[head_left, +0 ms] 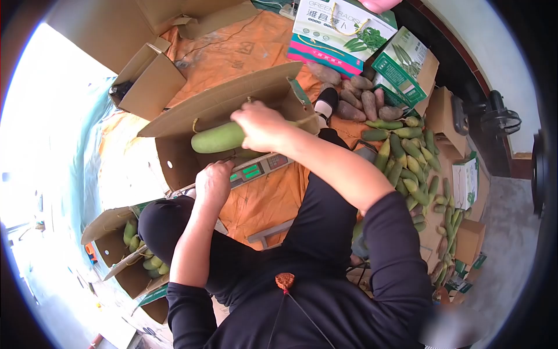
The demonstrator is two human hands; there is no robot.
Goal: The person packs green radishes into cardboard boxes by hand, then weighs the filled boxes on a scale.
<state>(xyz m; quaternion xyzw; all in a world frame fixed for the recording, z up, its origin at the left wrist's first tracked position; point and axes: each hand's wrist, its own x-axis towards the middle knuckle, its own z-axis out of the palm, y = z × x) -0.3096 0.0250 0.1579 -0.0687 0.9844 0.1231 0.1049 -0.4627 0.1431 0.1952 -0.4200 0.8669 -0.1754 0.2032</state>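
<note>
A large green radish (216, 138) lies sideways over the open cardboard box (174, 152) in front of me. My right hand (258, 125) is closed around its right part. At the near rim of that box, my left hand (213, 183) has its fingers curled over the edge. Just right of those fingers is a scale with a lit green display (251, 172) and a small keypad. More green shows under the radish inside the box, mostly covered by it and my right hand.
Green radishes (410, 157) are heaped on the right, with reddish-brown roots (360, 99) behind them. Printed cartons (343, 32) stand at the back. Another box of green radishes (119, 267) sits at lower left. Orange sheeting (232, 52) covers the floor. A fan (501, 119) is at far right.
</note>
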